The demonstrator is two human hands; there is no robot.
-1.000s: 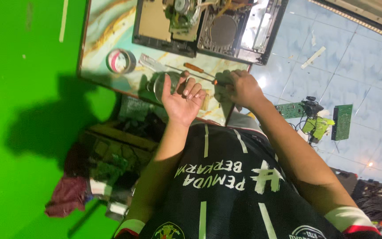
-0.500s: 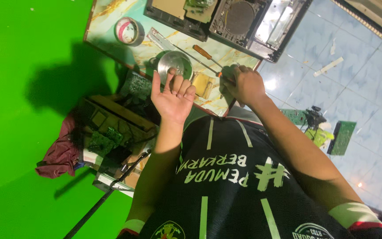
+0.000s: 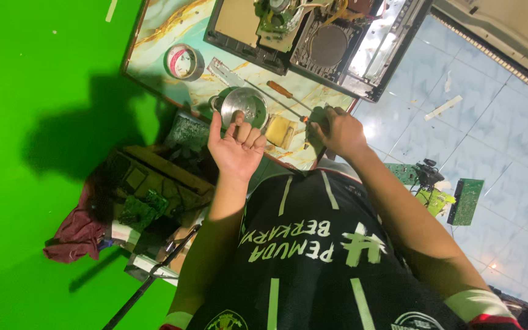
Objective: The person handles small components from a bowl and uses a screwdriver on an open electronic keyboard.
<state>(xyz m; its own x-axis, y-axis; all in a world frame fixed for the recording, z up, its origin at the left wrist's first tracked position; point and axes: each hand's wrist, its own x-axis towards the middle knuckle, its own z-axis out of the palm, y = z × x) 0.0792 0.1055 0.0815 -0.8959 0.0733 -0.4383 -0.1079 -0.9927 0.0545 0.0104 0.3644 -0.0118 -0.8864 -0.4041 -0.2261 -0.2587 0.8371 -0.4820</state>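
The left hand point(image 3: 238, 143) is hovering palm-up with its fingers loosely curled and gripping nothing, just in front of a round shiny metal bowl point(image 3: 244, 105) that is sitting on the marbled tabletop point(image 3: 172, 24). The right hand point(image 3: 337, 129) is closing around a small dark object, too hidden to identify, at the tabletop's near edge. A long screwdriver with an orange-brown handle point(image 3: 280, 89) is lying between the bowl and the opened black electronic chassis point(image 3: 313, 36). A roll of tape point(image 3: 182, 61) is resting to the left, and a green circuit board point(image 3: 466, 201) is lying on the pale tiled floor point(image 3: 490, 140).
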